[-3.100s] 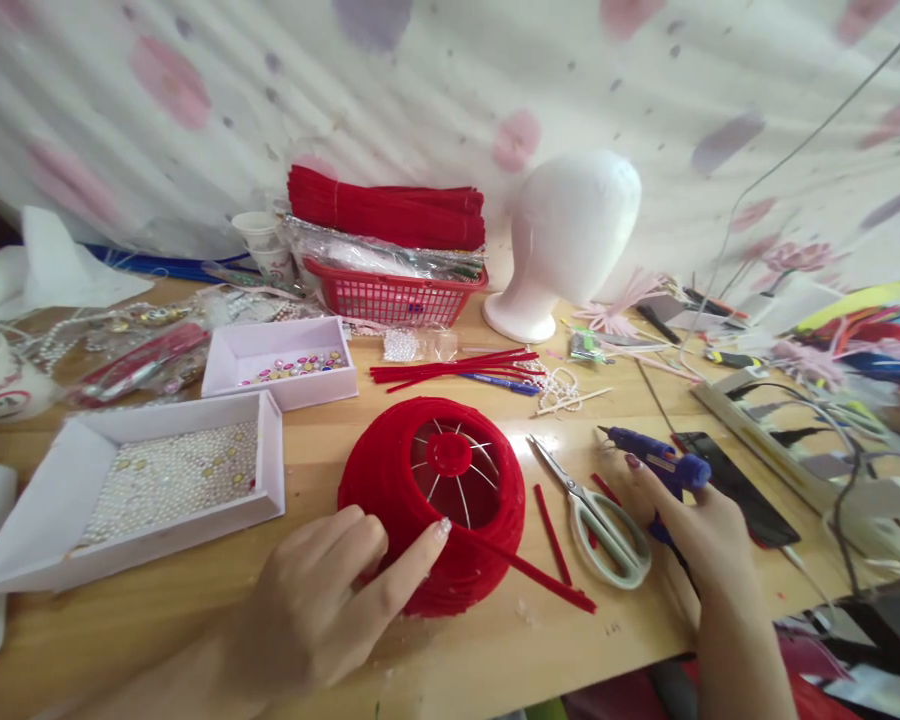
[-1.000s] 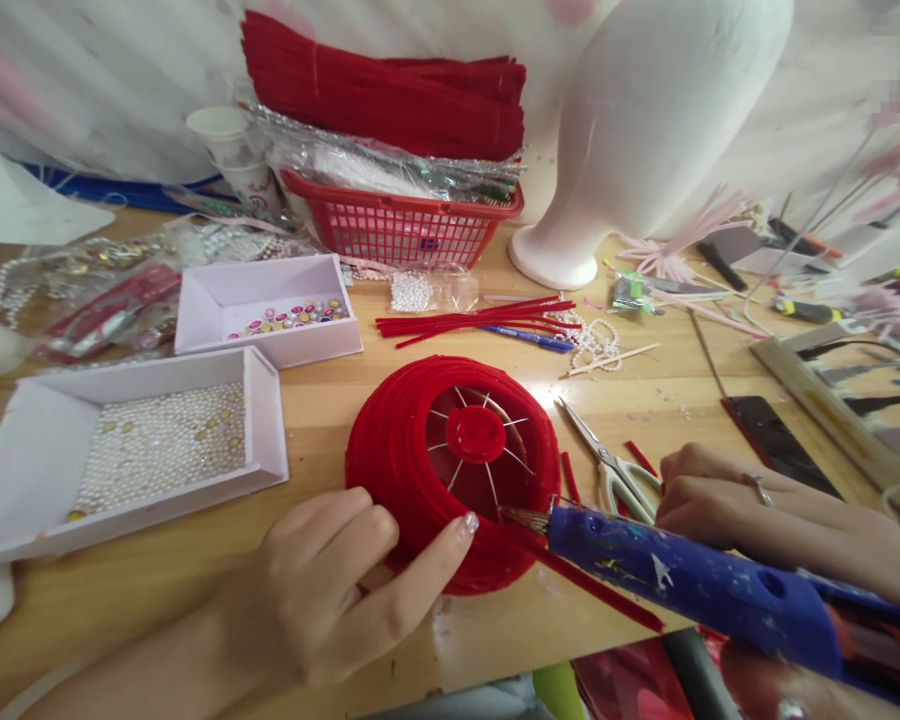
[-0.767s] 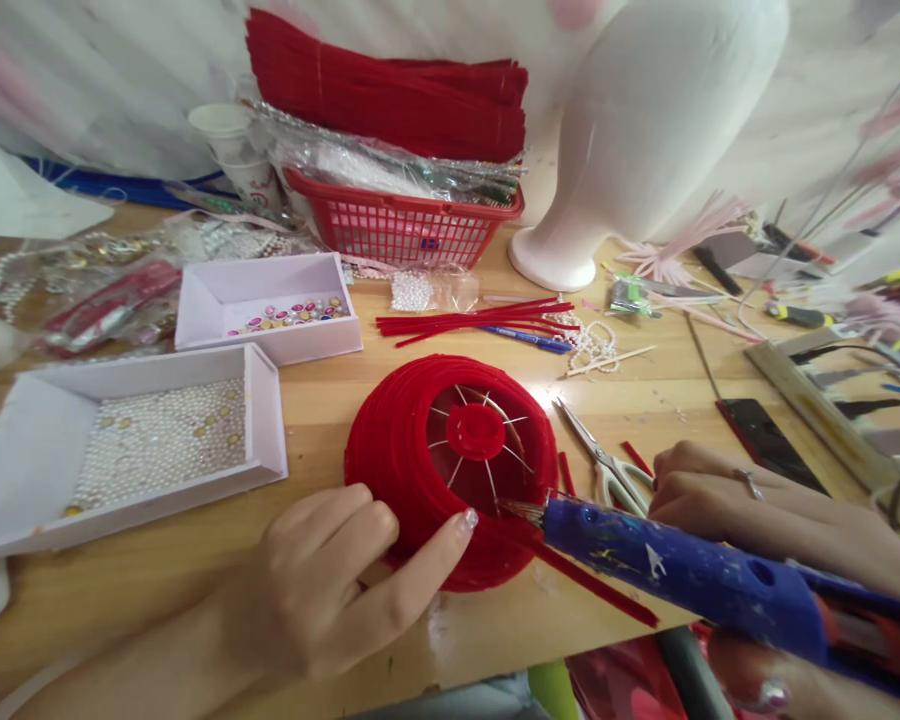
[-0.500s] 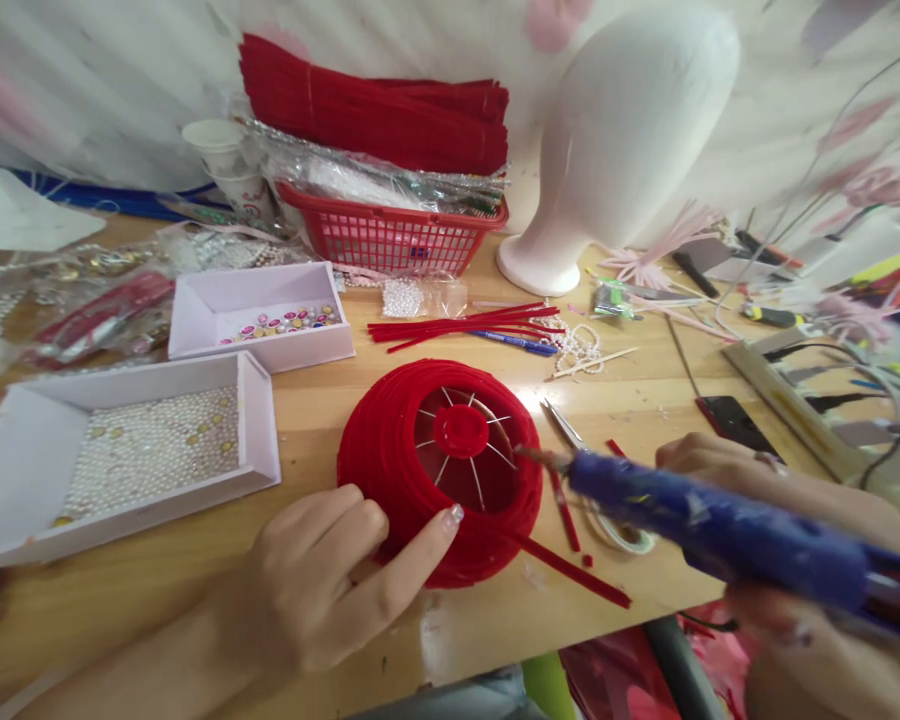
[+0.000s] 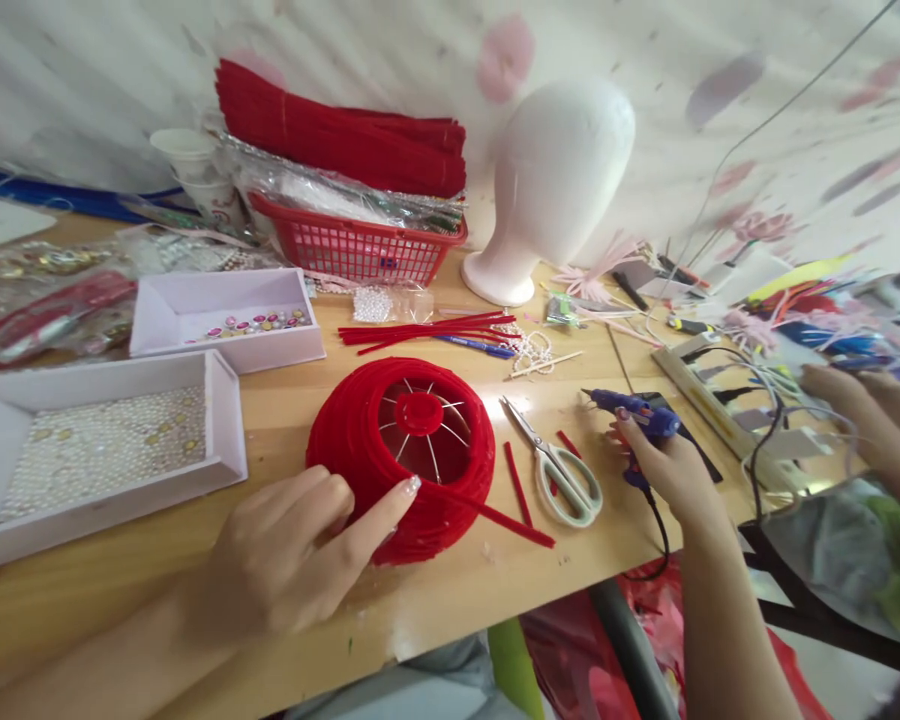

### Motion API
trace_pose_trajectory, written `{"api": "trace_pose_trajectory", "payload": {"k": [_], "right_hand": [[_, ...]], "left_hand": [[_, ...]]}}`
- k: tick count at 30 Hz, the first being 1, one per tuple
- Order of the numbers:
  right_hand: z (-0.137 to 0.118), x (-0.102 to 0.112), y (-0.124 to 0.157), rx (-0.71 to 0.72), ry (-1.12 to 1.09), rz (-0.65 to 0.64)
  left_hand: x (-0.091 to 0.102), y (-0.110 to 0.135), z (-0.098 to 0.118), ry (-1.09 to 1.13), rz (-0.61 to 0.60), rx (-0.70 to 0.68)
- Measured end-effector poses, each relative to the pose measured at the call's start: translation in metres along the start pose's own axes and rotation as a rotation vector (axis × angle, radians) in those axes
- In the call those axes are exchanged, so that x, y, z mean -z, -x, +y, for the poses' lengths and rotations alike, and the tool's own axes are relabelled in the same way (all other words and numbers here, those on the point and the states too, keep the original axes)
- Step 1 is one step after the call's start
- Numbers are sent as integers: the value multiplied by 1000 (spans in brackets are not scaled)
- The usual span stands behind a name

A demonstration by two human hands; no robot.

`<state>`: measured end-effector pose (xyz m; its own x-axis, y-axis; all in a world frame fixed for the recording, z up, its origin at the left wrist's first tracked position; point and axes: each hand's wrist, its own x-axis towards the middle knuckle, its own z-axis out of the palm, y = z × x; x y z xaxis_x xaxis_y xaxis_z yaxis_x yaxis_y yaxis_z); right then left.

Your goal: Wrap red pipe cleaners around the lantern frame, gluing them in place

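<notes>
Hands apart, I am pressing a strip point(image 5: 511, 521) onto the dome point(image 5: 343, 430) under my left hand point(image 5: 289, 550), my right hand point(image 5: 671, 465) gripping the glue gun point(image 5: 651, 416). The dome's outside is looking mostly wrapped; the strip's tail, trailing loose between my hands, seemingly is awaiting fixing.

Two hands of the camera wearer: one left hand point(image 5: 289, 550), one right hand point(image 5: 667, 465). One red ribbed dome point(image 5: 367, 450) at near centre, plus one long red strip point(image 5: 514, 525). To the right, one blue glue gun point(image 5: 630, 408), one pair of scissors point(image 5: 551, 465), two short red strips point(image 5: 518, 485) and one power strip point(image 5: 727, 432). On the left, two white trays point(image 5: 281, 350). Far back, one red basket point(image 5: 364, 250) and one mannequin head point(image 5: 562, 160). One blue pen point(image 5: 487, 348), one wooden stick point(image 5: 547, 364). Red strips in the loose bundle point(image 5: 427, 332), too overlapped to count.
</notes>
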<state>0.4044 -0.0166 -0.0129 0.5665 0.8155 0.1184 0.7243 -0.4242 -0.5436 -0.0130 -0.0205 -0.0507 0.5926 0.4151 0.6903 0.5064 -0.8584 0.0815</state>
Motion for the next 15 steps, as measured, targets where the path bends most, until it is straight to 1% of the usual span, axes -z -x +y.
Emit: {"api": "trace_pose_trajectory", "payload": {"k": [2,4,5,6,7,8,9,11,13,15], "right_hand": [[-9,18,17,46,96,22],[-30,39,46,114,163,64],[-43,47,64,183,184,73],[-57,53,81,326,192,103],[-71,55,97,499,153,92],[-85,54,110,677,112,36],[-97,50,120,823,115,-44],[-116,36,129,1046,117,-205],[-126,23,125,1141,114,-282],[-131,14,115,1156,91,-295]], "left_hand": [[-2,1,0,15,31,7],[-3,1,0,20,40,9],[-3,1,0,19,37,9],[-4,1,0,15,31,9],[-4,1,0,8,32,10],[-4,0,0,1,37,11],[-4,0,-1,-6,41,11],[-5,-1,-1,-12,46,3],[-5,-2,-2,-20,54,-11],[-5,-3,-1,-36,61,-22]]}}
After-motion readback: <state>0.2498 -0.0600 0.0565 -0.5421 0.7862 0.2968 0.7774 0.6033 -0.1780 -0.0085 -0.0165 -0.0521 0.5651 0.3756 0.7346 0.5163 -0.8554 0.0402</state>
